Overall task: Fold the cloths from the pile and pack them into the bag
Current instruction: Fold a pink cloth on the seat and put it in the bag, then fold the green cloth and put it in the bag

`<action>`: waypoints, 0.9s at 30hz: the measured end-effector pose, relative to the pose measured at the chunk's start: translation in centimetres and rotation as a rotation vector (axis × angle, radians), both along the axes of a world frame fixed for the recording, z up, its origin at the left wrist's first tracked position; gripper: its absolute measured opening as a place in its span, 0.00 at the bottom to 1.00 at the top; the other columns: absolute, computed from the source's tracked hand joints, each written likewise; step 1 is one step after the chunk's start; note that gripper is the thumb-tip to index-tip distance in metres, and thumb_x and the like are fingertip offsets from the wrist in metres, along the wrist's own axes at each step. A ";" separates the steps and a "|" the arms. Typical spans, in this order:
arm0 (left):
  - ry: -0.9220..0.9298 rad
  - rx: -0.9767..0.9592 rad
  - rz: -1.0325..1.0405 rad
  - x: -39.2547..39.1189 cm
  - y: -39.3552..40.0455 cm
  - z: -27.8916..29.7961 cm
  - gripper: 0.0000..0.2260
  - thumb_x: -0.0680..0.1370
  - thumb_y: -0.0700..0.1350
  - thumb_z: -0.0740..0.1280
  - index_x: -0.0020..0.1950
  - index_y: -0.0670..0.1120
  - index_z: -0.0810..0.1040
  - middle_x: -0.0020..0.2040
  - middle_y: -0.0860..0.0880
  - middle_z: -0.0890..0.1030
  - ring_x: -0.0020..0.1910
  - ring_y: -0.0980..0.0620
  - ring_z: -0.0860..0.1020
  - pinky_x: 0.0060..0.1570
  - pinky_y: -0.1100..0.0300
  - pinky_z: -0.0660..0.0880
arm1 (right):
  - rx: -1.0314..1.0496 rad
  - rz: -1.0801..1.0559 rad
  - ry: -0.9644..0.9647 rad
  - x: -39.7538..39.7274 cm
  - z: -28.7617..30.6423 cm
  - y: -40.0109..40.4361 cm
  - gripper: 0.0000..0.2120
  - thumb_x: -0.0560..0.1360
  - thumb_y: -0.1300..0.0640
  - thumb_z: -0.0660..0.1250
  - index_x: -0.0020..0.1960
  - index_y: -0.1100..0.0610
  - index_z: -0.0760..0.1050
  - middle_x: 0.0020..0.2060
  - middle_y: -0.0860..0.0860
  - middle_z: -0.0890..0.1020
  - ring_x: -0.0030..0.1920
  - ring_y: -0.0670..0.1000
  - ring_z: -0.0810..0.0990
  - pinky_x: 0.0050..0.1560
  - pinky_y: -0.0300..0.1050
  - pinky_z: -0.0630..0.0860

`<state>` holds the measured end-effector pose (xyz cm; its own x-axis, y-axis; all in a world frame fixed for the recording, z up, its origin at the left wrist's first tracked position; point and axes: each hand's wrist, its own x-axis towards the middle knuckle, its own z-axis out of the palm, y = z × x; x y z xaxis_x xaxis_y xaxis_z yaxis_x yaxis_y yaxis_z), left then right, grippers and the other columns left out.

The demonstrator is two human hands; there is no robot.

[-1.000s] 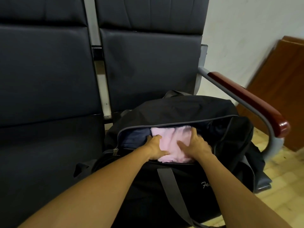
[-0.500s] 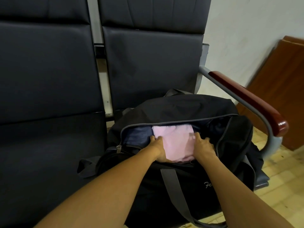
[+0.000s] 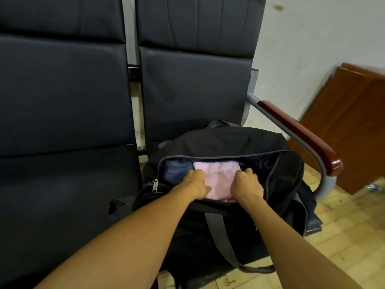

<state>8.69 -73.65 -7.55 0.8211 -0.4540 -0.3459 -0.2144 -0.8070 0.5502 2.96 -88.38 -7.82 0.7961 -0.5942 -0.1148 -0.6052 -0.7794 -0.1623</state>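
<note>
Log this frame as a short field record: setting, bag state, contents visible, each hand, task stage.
setting: black duffel bag on a dark padded seat beside a wooden armrest
bag state: main zipper open
contents visible: folded pink cloth on top, a dark blue cloth to its left
left hand: fingers curled round the pink cloth's left edge
right hand: fingers curled round its right edge
task stage: pink cloth being settled inside the bag
</note>
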 end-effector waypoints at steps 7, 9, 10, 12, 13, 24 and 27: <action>-0.330 -0.097 0.218 1.3 8.6 5.7 0.10 0.81 0.48 0.59 0.50 0.43 0.77 0.51 0.41 0.79 0.50 0.41 0.78 0.45 0.51 0.73 | 0.065 0.200 -0.178 3.0 5.0 9.3 0.15 0.82 0.52 0.57 0.57 0.61 0.77 0.57 0.61 0.80 0.59 0.65 0.78 0.56 0.51 0.74; -0.390 -0.093 0.272 1.7 12.2 7.2 0.11 0.81 0.49 0.58 0.50 0.44 0.76 0.51 0.43 0.79 0.50 0.40 0.78 0.44 0.51 0.73 | 0.083 0.245 -0.212 4.0 6.5 12.7 0.16 0.82 0.50 0.57 0.56 0.60 0.77 0.57 0.61 0.80 0.58 0.65 0.78 0.53 0.52 0.75; -0.408 -0.088 0.289 1.9 14.3 7.9 0.11 0.81 0.49 0.58 0.48 0.44 0.76 0.50 0.43 0.79 0.49 0.41 0.78 0.44 0.51 0.73 | 0.085 0.283 -0.236 4.5 7.2 14.6 0.16 0.82 0.49 0.56 0.54 0.60 0.77 0.56 0.61 0.80 0.57 0.65 0.78 0.51 0.52 0.75; -0.440 -0.048 0.309 2.1 18.7 9.4 0.11 0.81 0.49 0.57 0.45 0.45 0.74 0.47 0.44 0.78 0.46 0.42 0.77 0.42 0.51 0.73 | 0.096 0.370 -0.275 5.5 8.6 18.7 0.17 0.83 0.49 0.55 0.51 0.60 0.76 0.53 0.60 0.81 0.54 0.64 0.79 0.49 0.52 0.74; -0.460 -0.006 0.308 2.1 20.9 10.1 0.11 0.81 0.49 0.57 0.44 0.45 0.73 0.46 0.45 0.78 0.44 0.43 0.76 0.42 0.51 0.73 | 0.098 0.416 -0.281 5.9 9.2 20.8 0.18 0.83 0.48 0.54 0.51 0.59 0.76 0.52 0.59 0.81 0.53 0.64 0.79 0.48 0.52 0.74; -0.415 0.224 0.583 -0.5 46.1 10.7 0.11 0.81 0.50 0.57 0.49 0.45 0.73 0.51 0.45 0.77 0.47 0.45 0.75 0.43 0.52 0.69 | 0.235 0.740 -0.243 8.2 10.7 46.3 0.21 0.84 0.44 0.53 0.42 0.56 0.75 0.39 0.52 0.79 0.40 0.53 0.80 0.40 0.48 0.75; -0.375 0.271 0.697 -2.3 52.1 8.2 0.13 0.81 0.50 0.56 0.55 0.43 0.75 0.56 0.43 0.77 0.55 0.40 0.76 0.48 0.51 0.70 | 0.289 0.806 -0.191 8.1 9.2 51.7 0.20 0.83 0.45 0.54 0.41 0.55 0.74 0.41 0.53 0.81 0.44 0.56 0.82 0.42 0.51 0.77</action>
<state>6.37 -21.53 0.65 0.9654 0.2603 -0.0183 0.2530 -0.9167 0.3093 11.06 -36.66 1.38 0.9818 0.1897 0.0041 0.1701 -0.8704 -0.4621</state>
